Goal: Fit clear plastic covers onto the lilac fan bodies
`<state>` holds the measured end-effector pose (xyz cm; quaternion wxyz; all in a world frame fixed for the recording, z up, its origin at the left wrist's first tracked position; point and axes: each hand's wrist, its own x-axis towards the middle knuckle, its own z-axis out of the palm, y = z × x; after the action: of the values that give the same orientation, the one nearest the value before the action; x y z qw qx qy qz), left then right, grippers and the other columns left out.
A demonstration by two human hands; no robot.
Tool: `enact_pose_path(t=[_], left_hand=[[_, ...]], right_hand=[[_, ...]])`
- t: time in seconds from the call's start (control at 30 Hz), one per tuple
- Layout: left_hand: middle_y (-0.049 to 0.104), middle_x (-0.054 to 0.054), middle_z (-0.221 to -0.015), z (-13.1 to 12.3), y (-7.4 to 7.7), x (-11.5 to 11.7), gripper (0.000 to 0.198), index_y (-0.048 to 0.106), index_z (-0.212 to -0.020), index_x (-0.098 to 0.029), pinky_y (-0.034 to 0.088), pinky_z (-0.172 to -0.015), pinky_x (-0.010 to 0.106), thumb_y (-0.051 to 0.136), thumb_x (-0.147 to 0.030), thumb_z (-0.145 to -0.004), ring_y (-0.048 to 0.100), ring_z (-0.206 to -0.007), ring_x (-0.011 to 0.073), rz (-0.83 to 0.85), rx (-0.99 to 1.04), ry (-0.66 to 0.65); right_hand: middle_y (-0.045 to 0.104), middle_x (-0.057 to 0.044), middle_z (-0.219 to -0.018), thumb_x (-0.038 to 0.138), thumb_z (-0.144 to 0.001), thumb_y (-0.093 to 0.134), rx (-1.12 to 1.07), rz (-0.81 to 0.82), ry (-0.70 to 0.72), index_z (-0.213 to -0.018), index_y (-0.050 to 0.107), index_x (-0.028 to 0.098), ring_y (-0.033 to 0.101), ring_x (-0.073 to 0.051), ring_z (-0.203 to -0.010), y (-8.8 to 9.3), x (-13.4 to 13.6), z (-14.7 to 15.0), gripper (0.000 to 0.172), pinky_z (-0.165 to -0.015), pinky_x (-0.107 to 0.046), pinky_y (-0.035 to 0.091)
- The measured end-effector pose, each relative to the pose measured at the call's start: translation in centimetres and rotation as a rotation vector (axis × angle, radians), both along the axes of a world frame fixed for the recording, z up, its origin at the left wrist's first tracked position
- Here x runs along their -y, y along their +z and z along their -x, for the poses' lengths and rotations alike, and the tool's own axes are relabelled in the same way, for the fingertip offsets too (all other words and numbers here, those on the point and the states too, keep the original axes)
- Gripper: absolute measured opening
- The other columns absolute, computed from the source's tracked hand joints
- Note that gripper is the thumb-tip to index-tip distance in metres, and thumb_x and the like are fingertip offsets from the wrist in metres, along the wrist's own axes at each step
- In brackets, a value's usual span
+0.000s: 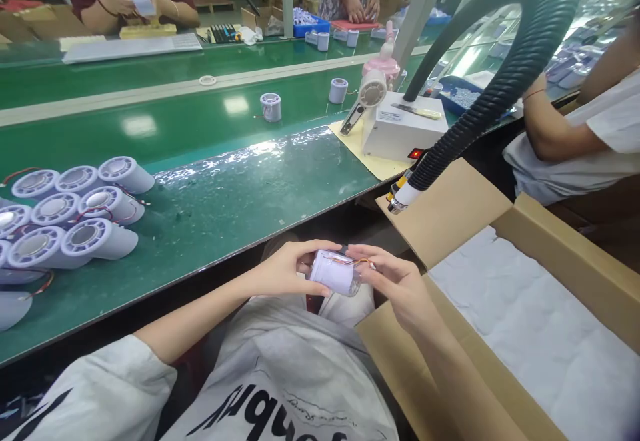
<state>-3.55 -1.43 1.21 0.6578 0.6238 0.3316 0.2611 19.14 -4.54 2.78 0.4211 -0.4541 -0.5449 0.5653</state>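
A pale lilac cylindrical part [333, 272] with thin red wires is held above my lap. My left hand [290, 269] grips its left side, thumb below and fingers over the top. My right hand [395, 278] is at its right end, the fingers pinched near the wires and small connector. Similar lilac cylinders [100, 238] with round silver centres lie grouped on the green table at the left.
An open cardboard box [565, 248] with white lining stands at my right. A black ribbed hose [520, 68] arches over a white machine [405, 124]. Two lilac cylinders stand on the green surface [200, 111] ahead. Other people work across the table and at the right.
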Motion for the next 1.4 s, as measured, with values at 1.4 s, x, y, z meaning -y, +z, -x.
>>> enact_pose_path(t=[1.4], left_hand=[[0.055, 0.012, -0.140, 0.4, 0.6, 0.8, 0.073, 0.056, -0.134, -0.029, 0.047, -0.105, 0.045, 0.084, -0.024, -0.067, 0.053, -0.128, 0.0299, -0.180, 0.117, -0.095]], right_hand=[[0.069, -0.002, -0.074, 0.065, -0.078, 0.069, -0.212, 0.497, 0.142, -0.093, 0.056, 0.018, 0.068, -0.014, -0.055, -0.9, 1.4, 0.1, 0.051, -0.055, -0.022, 0.058]])
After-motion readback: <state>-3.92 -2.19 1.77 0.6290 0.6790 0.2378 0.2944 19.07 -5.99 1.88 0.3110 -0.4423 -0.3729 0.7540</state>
